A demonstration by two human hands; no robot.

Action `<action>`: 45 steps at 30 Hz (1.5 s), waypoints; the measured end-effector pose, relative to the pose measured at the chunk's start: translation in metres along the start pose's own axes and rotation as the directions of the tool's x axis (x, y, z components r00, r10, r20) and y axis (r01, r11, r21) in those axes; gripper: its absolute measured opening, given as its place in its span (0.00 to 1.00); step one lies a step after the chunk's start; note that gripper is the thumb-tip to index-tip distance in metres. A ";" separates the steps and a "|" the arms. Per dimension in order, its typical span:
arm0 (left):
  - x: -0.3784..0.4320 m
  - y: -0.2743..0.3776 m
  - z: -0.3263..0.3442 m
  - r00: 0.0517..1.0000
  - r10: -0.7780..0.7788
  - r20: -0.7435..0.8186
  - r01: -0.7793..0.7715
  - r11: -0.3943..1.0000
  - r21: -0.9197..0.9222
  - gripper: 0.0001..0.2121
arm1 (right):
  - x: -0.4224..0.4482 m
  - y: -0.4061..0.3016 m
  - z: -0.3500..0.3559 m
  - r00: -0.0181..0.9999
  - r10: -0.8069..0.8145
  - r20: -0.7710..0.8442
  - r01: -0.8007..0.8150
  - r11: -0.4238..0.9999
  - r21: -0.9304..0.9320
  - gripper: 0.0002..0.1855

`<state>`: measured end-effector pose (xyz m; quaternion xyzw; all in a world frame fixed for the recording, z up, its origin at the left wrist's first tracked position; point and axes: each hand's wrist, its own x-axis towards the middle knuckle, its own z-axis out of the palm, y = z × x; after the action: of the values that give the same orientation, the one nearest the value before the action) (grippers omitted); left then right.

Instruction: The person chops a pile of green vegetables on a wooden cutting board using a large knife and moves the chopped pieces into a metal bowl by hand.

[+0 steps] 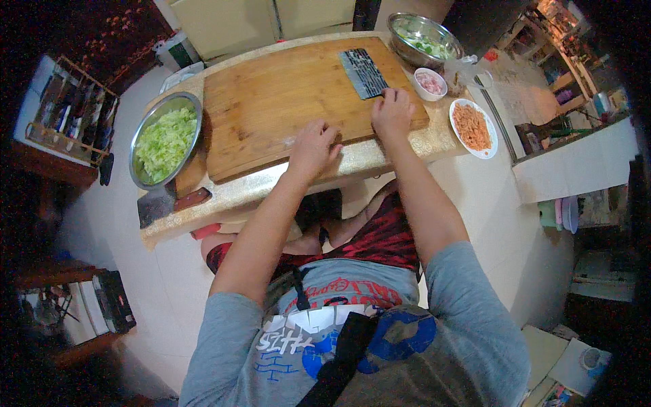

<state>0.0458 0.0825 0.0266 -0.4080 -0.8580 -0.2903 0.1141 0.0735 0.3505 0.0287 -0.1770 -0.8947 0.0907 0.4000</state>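
Note:
My right hand [392, 113] is closed at the near end of a cleaver [363, 74], where the handle is mostly hidden. The cleaver's broad, dark, streaked blade has a paler strip along its left side. It lies over the far right part of a wooden cutting board [264, 96]. At the board's near edge, my left hand [313, 147] rests with fingers bent and thumb apart, holding nothing. Left of the board, a steel bowl [197, 109] holds shredded light-green vegetable [165, 142].
A second cleaver [173, 202] with a wooden handle lies at the table's near left corner. Right of the board are a steel bowl of green pieces [424, 43], a small bowl of pink pieces [430, 84] and a plate of orange shreds [472, 127]. A patterned cloth [249, 185] covers the table.

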 end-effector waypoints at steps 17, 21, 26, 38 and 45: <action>-0.070 -0.030 -0.058 0.926 -0.192 -0.326 0.207 0.978 0.010 0.07 | -0.020 -0.037 -0.008 0.999 0.027 0.028 -0.024 0.994 -0.109 0.15; -0.071 -0.016 -0.047 0.968 0.114 -0.224 -0.073 0.981 0.182 0.10 | -0.018 -0.040 -0.009 1.000 0.007 0.002 -0.006 0.993 -0.114 0.15; -0.066 -0.010 -0.036 0.934 0.244 -0.262 -0.145 0.927 0.345 0.10 | -0.015 -0.041 -0.008 1.000 0.011 0.008 -0.010 0.994 -0.110 0.16; -0.053 -0.092 -0.186 0.809 0.083 -0.582 0.184 0.904 0.385 0.07 | -0.015 -0.040 -0.013 0.998 0.036 0.056 -0.029 0.992 -0.126 0.16; -0.129 -0.263 -0.369 0.845 -0.457 -0.277 0.518 0.571 0.637 0.14 | -0.010 -0.057 -0.020 0.993 0.057 0.107 -0.045 0.993 -0.113 0.18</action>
<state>-0.0876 -0.3486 0.1616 -0.0708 -0.9754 0.0143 0.2082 0.0810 0.2943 0.0522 -0.2163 -0.9142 0.0610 0.3373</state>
